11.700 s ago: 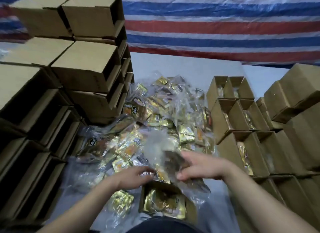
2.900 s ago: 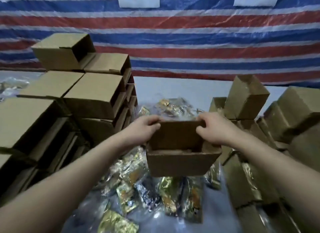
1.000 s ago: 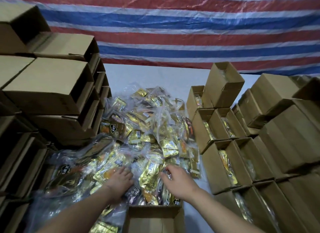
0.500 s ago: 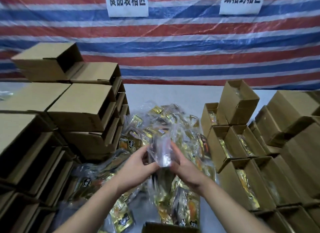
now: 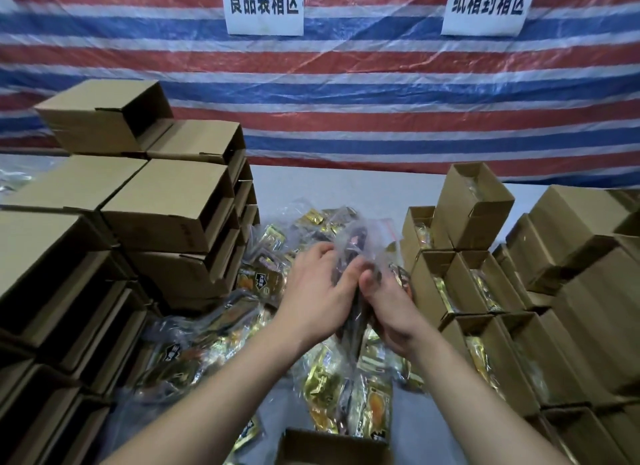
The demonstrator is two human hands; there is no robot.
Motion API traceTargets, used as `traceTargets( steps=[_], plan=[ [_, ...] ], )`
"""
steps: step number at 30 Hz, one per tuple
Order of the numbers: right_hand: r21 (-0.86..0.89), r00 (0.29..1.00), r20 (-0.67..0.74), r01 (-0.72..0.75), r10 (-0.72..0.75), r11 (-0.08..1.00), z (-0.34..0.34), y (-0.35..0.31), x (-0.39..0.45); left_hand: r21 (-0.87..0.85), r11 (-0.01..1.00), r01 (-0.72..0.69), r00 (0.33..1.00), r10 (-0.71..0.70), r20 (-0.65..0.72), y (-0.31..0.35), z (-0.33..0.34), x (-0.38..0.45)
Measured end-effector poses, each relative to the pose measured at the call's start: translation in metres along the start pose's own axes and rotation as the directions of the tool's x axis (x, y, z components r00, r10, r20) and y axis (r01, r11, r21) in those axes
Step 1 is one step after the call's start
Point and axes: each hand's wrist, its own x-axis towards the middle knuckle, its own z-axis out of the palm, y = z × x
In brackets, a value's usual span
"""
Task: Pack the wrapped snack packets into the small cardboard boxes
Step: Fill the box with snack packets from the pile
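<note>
Both hands up over the pile w/ a bunch of wrapped snack packets (image 5: 353, 257) squeezed between them. Left hand (image 5: 311, 291) has fingers curled round the left side of the bunch, right hand (image 5: 391, 309) clamps it from the right, thumbs nearly touching on top. Bunch sits above the loose packet pile (image 5: 332, 388) on the table (image 5: 329, 187), roughly btwn the empty-box stacks (image 5: 166, 205) on the left and the filled boxes (image 5: 460, 291) on the right.

Step in hand, prob: squaring up the bunch before dropping it in the open box (image 5: 332, 447) at the near edge.

To do it well:
- Keep packets edge-aligned and flat to each other so they slide in as one block.
- Wrap is slick & loose, so grip the packets, not the film.
- Lower straight down into the box mouth; don't snag the flaps.
- Watch for a packet slipping out the bottom.
</note>
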Motion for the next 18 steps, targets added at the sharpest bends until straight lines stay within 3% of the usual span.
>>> traceTargets(
  steps=[2,4,7,8,10,12,14,16,18],
  plan=[
    [0.083,1.000,-0.024,0.018,-0.016,0.996,0.005,0.001,-0.001,0.152,0.988,-0.032,0.999,0.037,-0.027,0.004,0.001,-0.003],
    [0.195,1.000,0.009,-0.023,0.022,0.981,0.004,-0.001,-0.004,0.175,0.983,-0.052,0.995,0.066,-0.074,0.002,-0.003,-0.006],
    [0.243,0.996,0.068,-0.074,0.059,0.967,-0.011,-0.005,-0.014,-0.174,0.982,-0.077,0.994,0.062,-0.089,-0.015,-0.011,-0.012],
    [0.206,0.995,0.081,-0.080,0.065,0.975,-0.018,-0.006,-0.018,-0.258,0.966,-0.034,0.999,0.022,-0.048,-0.026,-0.012,-0.016],
    [0.106,0.984,0.135,-0.127,0.112,0.986,-0.029,-0.004,-0.025,-0.264,0.958,0.113,0.989,-0.081,0.127,-0.056,-0.009,-0.029],
    [-0.020,0.959,0.207,-0.195,0.195,0.981,-0.034,0.003,-0.034,-0.092,0.973,0.210,0.906,-0.158,0.392,-0.093,0.006,-0.051],
    [-0.201,0.930,0.226,-0.246,0.289,0.948,-0.031,0.018,-0.043,0.083,0.971,0.226,0.740,-0.226,0.634,-0.127,0.028,-0.079],
    [-0.480,0.902,0.232,-0.218,0.363,0.850,-0.022,0.039,-0.052,0.205,0.951,0.230,0.592,-0.304,0.746,-0.153,0.054,-0.105],
    [-0.650,0.859,0.276,-0.164,0.432,0.742,-0.013,0.063,-0.060,0.232,0.931,0.282,0.523,-0.352,0.776,-0.171,0.072,-0.125]
  ],
)
